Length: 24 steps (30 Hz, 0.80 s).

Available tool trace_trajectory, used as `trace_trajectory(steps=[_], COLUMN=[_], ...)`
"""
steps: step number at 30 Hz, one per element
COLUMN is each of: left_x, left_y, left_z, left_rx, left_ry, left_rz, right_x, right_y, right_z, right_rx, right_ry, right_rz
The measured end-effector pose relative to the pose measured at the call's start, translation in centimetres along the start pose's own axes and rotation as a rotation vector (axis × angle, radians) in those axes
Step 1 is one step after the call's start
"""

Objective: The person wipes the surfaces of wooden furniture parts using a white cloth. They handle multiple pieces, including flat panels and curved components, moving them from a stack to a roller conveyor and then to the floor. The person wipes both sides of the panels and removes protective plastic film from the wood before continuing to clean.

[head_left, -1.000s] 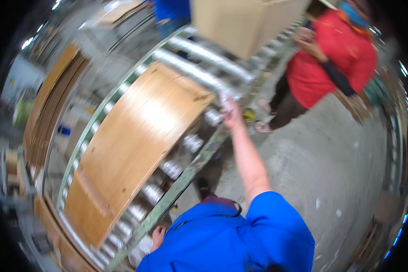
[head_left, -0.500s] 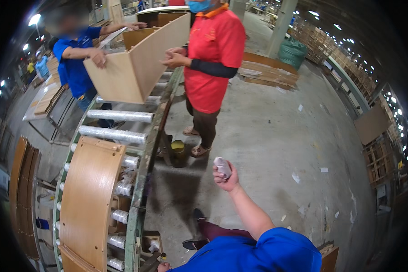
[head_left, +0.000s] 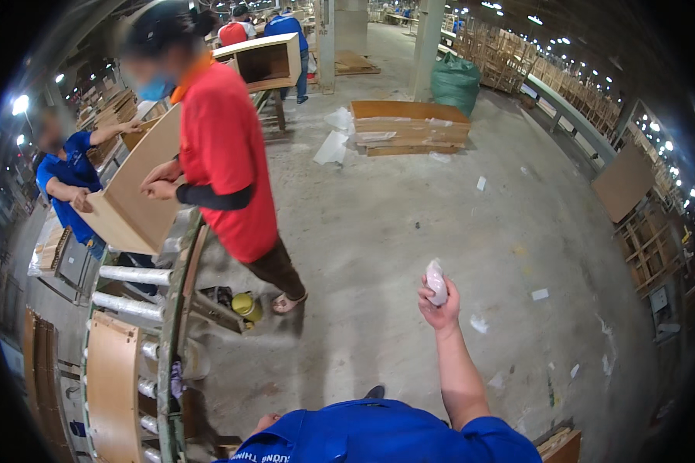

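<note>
My right hand [head_left: 440, 309] is raised out in front of me, over the floor. Its fingers are wrapped round a small pinkish-white bundle [head_left: 436, 282]; whether this is folded cloth or something in plastic I cannot make out. Low in the picture, beside my blue shirt, only a little of my left hand [head_left: 266, 423] shows, and its fingers are hidden. To the left, a curved wooden panel [head_left: 114, 386] lies on the roller conveyor [head_left: 135, 275]. Farther along it, a co-worker in blue holds a pale wooden cabinet [head_left: 143, 181], with a co-worker in red [head_left: 228, 154] standing against its near side.
A yellow-green bucket [head_left: 245, 305] stands on the floor beside the conveyor. Ahead lie stacked wooden boards [head_left: 409, 127] and a green sack [head_left: 455, 85]. Scraps of paper [head_left: 540, 294] dot the concrete floor [head_left: 363, 231]. A wooden crate frame [head_left: 647, 251] is at the right.
My view has swung to the right and up, so the conveyor and co-workers sit farther left. My right hand still holds the bundle. More of the stacked boards and far floor shows.
</note>
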<state>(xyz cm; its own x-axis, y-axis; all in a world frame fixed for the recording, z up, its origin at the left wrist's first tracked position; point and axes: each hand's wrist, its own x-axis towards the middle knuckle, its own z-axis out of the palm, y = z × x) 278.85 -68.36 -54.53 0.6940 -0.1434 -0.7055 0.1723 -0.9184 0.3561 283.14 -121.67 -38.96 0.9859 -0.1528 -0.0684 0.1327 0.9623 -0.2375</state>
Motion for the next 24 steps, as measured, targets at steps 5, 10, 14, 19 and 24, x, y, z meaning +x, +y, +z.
trace_trajectory(steps=[5, 10, 14, 19, 24], left_x=[7.0, 15.0, 24.0, 40.0, 54.1], left_y=[14.2, 21.1, 28.9, 46.5, 71.8], left_z=[-2.4, -7.0, -11.0, -18.9, -24.7], left_rx=[-0.120, 0.247, 0.293, 0.733, 0.446], left_ry=[-0.036, -0.102, -0.214, -0.373, -0.008], left_rz=[0.004, 0.218, 0.030, 0.354, 0.577], right_x=[1.1, 6.2, 11.3, 14.8, 19.3], right_y=[-11.8, -18.6, -25.1, -33.8, -38.5], right_z=[-3.5, -6.0, -6.9, -5.8, -7.2], right_rx=[0.096, 0.252, 0.223, 0.053, 0.085], right_ry=[-0.069, 0.051, 0.017, 0.026, 0.032], right_rz=[-0.078, -0.296, -0.488, -0.765, -0.888])
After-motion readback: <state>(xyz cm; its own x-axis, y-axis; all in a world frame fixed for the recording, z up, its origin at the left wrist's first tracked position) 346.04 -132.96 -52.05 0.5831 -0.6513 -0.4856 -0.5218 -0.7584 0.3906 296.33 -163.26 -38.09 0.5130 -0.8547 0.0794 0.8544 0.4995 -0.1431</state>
